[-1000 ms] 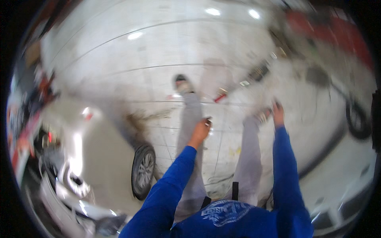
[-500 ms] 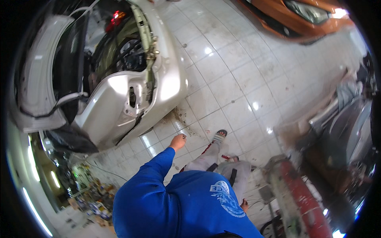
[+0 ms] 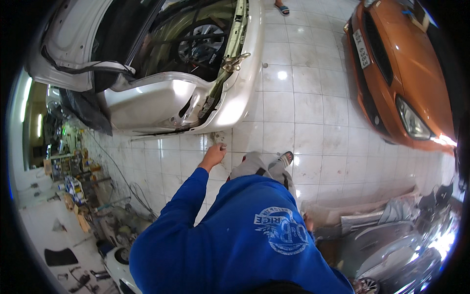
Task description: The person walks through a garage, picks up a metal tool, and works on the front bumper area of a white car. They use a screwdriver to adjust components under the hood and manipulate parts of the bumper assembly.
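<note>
Currently, the left hand's [image 3: 213,155] fingers look curled, near the pale car [image 3: 156,103] but apart from it; tightness and contents unclear. Right hand [image 3: 308,223], farther from that car, is mostly hidden, grip unreadable. Judged step: positioning beside the car; contact calls for bridging the gap.

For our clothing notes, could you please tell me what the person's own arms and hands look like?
A plain, long blue sleeve covers the left arm to the wrist, matching the blue top, which has a white print. The left hand is ungloved. The right hand shows only partly, past the top's edge; its cuff cannot be made out.
</note>
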### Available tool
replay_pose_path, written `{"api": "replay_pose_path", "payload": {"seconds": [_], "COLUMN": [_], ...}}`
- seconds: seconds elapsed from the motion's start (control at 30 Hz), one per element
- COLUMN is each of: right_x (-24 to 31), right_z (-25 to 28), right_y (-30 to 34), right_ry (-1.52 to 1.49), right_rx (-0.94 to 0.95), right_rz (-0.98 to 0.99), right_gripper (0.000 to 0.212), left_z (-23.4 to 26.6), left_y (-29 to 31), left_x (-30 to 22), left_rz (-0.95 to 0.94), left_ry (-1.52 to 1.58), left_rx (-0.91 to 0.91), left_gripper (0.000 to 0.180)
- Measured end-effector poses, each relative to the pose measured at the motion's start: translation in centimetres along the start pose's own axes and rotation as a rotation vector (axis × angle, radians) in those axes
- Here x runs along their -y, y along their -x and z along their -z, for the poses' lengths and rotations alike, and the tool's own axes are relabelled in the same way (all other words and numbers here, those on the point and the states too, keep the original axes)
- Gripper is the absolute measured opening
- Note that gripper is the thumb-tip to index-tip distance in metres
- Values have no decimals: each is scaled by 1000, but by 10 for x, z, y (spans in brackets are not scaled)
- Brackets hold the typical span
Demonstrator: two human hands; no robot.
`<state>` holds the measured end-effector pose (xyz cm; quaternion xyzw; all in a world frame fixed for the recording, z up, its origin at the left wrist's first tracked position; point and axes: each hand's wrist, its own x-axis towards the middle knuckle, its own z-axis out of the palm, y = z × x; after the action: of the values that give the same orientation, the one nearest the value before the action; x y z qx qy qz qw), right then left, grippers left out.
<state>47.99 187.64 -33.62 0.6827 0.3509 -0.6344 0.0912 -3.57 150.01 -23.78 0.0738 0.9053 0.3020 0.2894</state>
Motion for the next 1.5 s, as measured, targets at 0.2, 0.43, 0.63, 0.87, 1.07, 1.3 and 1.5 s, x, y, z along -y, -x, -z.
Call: {"api": "replay_pose_path", "payload": {"seconds": [0.2, 0.43, 0.63, 0.87, 1.07, 1.3, 1.5], "right_x": [296, 410, 391, 434, 506, 550, 623], "right_z": [-37, -145, -206, -233, -320, -393, -661], "right_y": [-8, -2, -8, 36, 65, 29, 37], "right_ry": [143, 379, 519, 1045, 705, 768, 1090], "right_rx": [85, 114, 131, 356, 87, 87, 283], "right_rz": [418, 385, 21, 225, -128, 9, 774], "right_gripper": [58, 58, 49, 59, 58, 49, 35], "left_z": [38, 84, 135, 118, 98, 190, 306], "left_y": [-26, -183, -402, -514, -522, -511, -516], "left_x": [-146, -189, -144, -32, 67, 113, 159], "left_rz": [-23, -45, 65, 497, 776, 712, 558], "left_ry": [187, 639, 920, 919, 702, 252, 14], "left_rx": [-160, -414, -760, -1001, -1097, -1025, -1302], "left_gripper": [38, 29, 24, 21, 21, 38, 34]}}
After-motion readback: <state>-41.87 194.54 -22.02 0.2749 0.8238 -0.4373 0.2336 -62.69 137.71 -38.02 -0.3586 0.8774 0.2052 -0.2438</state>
